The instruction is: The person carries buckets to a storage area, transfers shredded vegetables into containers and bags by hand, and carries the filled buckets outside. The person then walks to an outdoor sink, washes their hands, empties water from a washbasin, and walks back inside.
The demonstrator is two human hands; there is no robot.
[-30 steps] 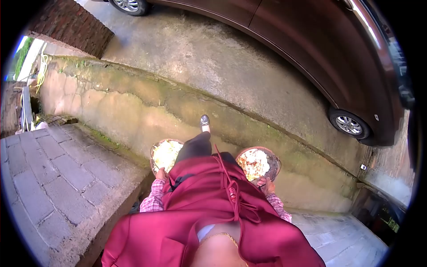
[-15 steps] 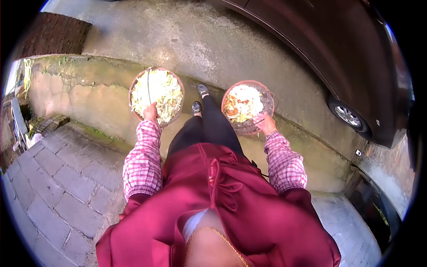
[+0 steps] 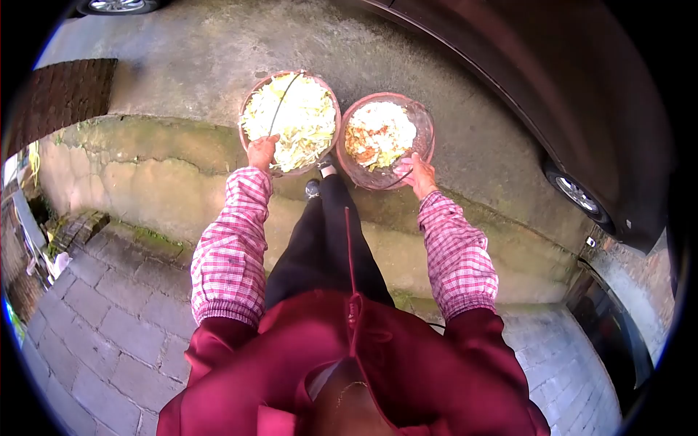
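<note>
My left hand (image 3: pixel 262 152) is closed round the thin dark handle (image 3: pixel 279 107) of a reddish bucket (image 3: pixel 337 120). Chopped pale yellow-green leaves (image 3: pixel 302 134), like cut cabbage, fill it almost to the rim. The handle of a second reddish bucket (image 3: pixel 423 132) is in my right hand (image 3: pixel 419 176), whose fingers are wrapped round it. White matter (image 3: pixel 385 120) lies in this one with orange-brown and yellowish bits (image 3: pixel 367 149); its exact kind is unclear. Both buckets are side by side in front of my legs, their rims close together.
A dark car (image 3: pixel 523 80) stands at the right, its front wheel (image 3: pixel 574 192) near the concrete. Across the concrete runs a mossy step edge (image 3: pixel 167 120). Grey paving (image 3: pixel 116 312) lies at the lower left. Another wheel (image 3: pixel 116 6) shows at the top left.
Both hands and buckets have moved forward, away from my body, and the buckets have come closer together. My feet have shifted, and the view has moved slightly; a second wheel now shows.
</note>
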